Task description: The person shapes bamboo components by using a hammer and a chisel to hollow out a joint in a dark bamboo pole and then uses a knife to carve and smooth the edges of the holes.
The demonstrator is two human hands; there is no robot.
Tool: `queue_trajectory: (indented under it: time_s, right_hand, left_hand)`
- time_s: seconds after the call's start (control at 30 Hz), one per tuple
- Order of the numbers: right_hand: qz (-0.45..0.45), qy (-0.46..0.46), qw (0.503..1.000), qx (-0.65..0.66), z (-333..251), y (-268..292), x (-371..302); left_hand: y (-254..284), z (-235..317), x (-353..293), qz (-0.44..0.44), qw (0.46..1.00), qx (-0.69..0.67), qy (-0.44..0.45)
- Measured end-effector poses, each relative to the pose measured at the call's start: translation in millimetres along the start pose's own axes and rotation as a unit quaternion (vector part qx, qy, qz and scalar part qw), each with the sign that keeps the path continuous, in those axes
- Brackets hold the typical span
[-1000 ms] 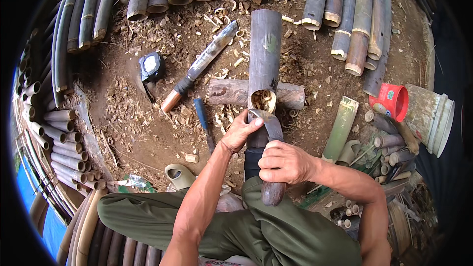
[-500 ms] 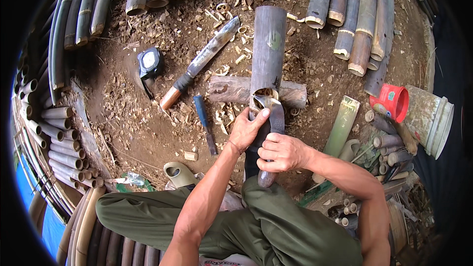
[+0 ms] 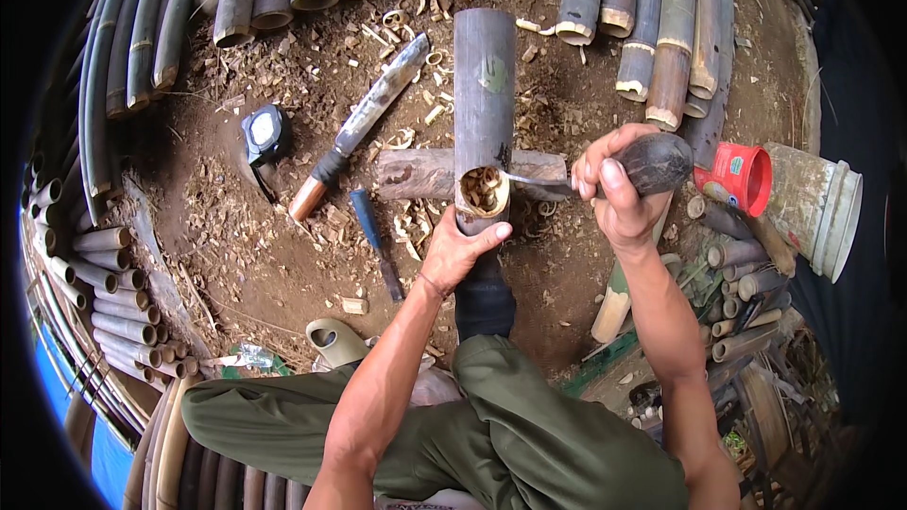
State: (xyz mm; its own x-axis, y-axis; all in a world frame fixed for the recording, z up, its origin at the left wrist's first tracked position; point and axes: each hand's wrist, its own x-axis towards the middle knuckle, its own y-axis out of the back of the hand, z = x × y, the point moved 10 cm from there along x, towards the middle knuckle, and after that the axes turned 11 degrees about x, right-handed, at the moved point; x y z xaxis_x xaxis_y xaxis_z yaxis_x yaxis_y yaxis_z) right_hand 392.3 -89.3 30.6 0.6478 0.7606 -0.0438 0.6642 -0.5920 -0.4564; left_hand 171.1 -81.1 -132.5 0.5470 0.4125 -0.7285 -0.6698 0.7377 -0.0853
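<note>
A thick grey bamboo tube lies over a short log set crosswise on the ground, its near open end toward me with pale shavings inside. My left hand grips the tube's near end, thumb stretched along the rim. My right hand is closed around the dark rounded handle of a hooked knife, raised to the right of the tube. The knife's thin blade points left, its tip beside the tube's mouth; whether they touch I cannot tell.
Left of the tube lie a machete, a blue-handled chisel and a tape measure. Bamboo tubes line the far side. A red container and a whitish bucket sit at right. Shavings litter the dirt.
My right hand has swung up and right with the hooked knife, turning the handle away from my knee. The blade has left the tube's mouth, exposing the shavings. My left hand stays at the tube.
</note>
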Motion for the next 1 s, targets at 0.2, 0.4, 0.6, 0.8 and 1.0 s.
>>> queue_trajectory:
  time_s: [0.2, 0.4, 0.6, 0.8, 1.0]
  right_hand:
    - [0.0, 0.009, 1.0, 0.001, 9, 10, -3]
    - [0.085, -0.039, 0.995, 0.04, 21, 40, -5]
    - [0.199, -0.133, 0.966, 0.092, 47, 77, -3]
    - [-0.2, 0.091, 0.962, -0.164, -19, -44, -57]
    - [-0.463, 0.128, 0.833, -0.274, 8, -95, -137]
  left_hand:
    - [1, -11, 2, 0.004, 1.0, -0.003, 0.001]
    - [1, -11, 3, -0.002, 1.0, -0.008, 0.011]
    - [-4, -5, 5, -0.022, 0.999, -0.042, 0.008]
    - [-6, -1, 0, -0.037, 0.995, -0.092, 0.025]
    - [-9, -2, 5, -0.061, 0.994, -0.09, 0.019]
